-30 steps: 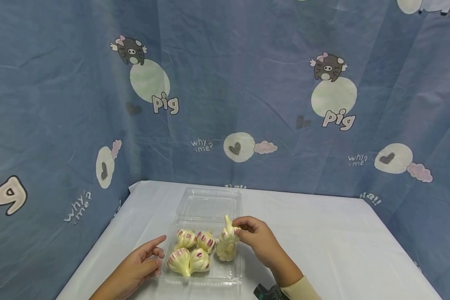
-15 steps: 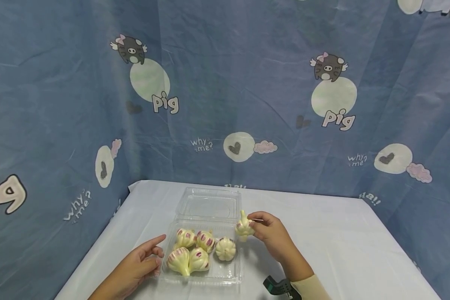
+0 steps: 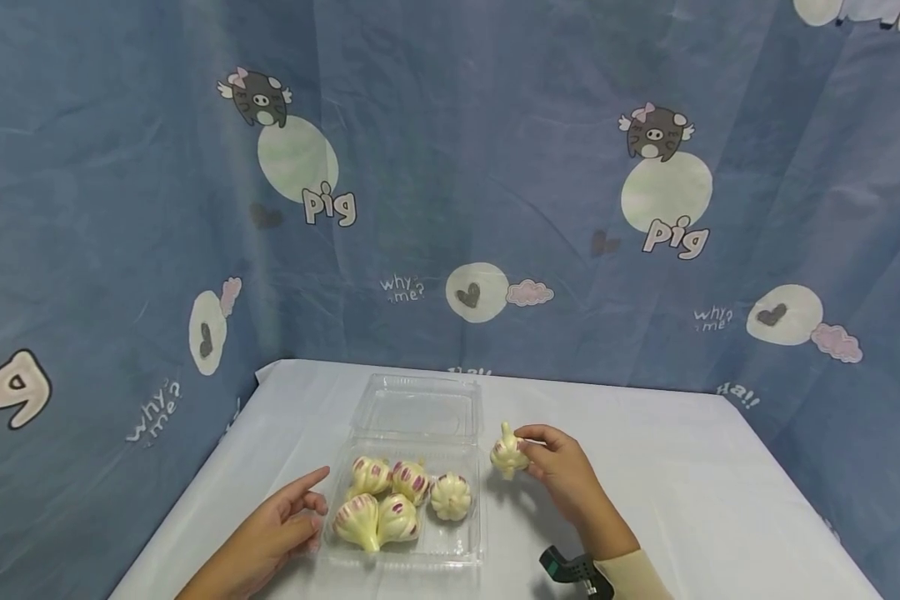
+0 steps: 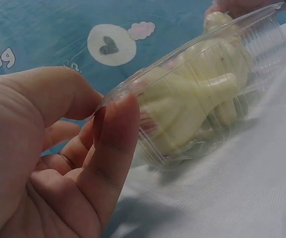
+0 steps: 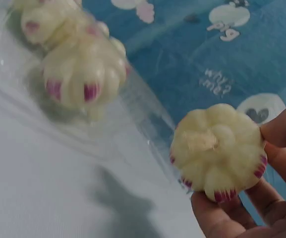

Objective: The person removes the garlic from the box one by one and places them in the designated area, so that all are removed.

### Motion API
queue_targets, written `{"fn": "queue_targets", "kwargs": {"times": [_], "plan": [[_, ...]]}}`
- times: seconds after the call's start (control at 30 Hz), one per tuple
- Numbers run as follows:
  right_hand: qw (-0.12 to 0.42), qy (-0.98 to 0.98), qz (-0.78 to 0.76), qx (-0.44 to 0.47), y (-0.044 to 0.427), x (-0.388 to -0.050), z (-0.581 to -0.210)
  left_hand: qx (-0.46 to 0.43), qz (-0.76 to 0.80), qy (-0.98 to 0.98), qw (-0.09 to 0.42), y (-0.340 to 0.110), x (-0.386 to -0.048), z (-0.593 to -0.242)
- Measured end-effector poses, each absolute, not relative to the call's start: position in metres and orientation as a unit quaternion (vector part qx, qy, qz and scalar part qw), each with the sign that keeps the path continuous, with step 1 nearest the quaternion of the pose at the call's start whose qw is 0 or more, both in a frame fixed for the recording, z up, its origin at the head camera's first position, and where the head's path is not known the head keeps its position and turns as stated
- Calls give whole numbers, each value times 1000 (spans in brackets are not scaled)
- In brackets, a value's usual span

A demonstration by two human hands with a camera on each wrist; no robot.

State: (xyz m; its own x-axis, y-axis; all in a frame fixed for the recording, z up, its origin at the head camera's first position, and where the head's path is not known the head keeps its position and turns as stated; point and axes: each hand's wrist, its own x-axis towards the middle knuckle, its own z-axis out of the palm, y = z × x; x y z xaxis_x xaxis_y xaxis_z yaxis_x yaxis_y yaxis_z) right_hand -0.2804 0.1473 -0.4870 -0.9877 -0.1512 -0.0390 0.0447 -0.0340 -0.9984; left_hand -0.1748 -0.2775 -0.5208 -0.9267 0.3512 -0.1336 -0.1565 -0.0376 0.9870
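In the head view the right hand (image 3: 566, 479) pinches a garlic bulb (image 3: 507, 452) in the air, just right of the clear plastic container (image 3: 450, 546). The right wrist view shows that bulb (image 5: 219, 153) between thumb and fingers, its root side facing the camera. Several purple-striped bulbs (image 3: 358, 521) and a paler bulb (image 3: 451, 497) lie inside the container. At the container's left edge is the left hand (image 3: 273, 533); in the left wrist view this hand (image 4: 78, 148) pinches the container's rim (image 4: 170, 60) between thumb and finger.
The container's open lid (image 3: 418, 410) lies flat behind its base. A white cloth (image 3: 645, 467) covers the table, and a blue printed curtain (image 3: 420, 150) stands behind and to the left. A dark strapped device (image 3: 573, 571) is at the right wrist.
The right hand has carried its bulb rightward from above the container to beyond its right edge, uncovering the paler bulb. The left hand has stayed about where it was.
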Motion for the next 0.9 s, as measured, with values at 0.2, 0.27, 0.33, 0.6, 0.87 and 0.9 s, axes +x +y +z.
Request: {"fn": "queue_targets", "kwargs": {"times": [0.2, 0.27, 0.33, 0.6, 0.87, 0.9], "plan": [[48, 709, -704, -3, 157, -281, -491, 76, 712, 675, 177, -276, -174, -519], [47, 716, -696, 8, 162, -281, -493, 75, 711, 676, 178, -276, -174, -519], [45, 730, -682, 18, 166, -280, -495, 73, 712, 675, 179, -276, -174, -518], [27, 788, -614, 42, 181, -280, -499, 71, 712, 676, 177, -277, -173, -516], [30, 788, -612, 56, 189, -281, -502, 77, 711, 676, 175, -275, -173, -518], [30, 790, -610, 59, 189, -281, -503, 76, 711, 677, 176, -275, -172, -518]]}}
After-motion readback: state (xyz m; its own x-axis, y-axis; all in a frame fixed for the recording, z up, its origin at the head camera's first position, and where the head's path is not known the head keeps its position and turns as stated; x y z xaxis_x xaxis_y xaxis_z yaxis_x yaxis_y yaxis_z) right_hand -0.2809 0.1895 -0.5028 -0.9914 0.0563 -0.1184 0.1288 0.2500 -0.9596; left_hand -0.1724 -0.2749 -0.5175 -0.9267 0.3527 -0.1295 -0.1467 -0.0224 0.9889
